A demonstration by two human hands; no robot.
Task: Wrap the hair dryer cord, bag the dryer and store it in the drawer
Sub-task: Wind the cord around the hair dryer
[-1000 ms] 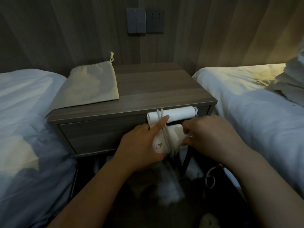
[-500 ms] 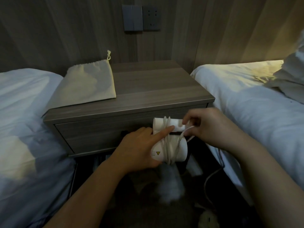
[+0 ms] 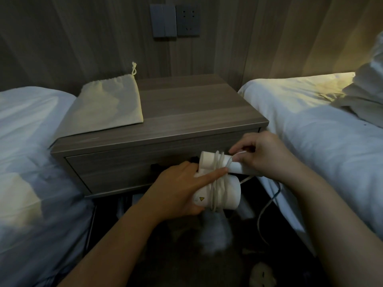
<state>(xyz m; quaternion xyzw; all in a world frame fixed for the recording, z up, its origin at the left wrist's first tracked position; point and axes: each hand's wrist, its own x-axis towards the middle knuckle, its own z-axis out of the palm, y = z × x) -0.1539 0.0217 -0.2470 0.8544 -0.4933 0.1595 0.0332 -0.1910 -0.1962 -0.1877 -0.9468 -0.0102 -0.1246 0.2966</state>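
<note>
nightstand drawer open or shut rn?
Shut. The drawer front sits flush under the nightstand top, with no gap or interior showing.

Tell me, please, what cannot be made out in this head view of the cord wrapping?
- Plug end of the cord: it trails into the dark floor.
- Hair dryer rear: covered by the left hand.
- Its handle tip: hidden under the right hand.
- Drawer pull: partly hidden behind the dryer and hands.
</note>
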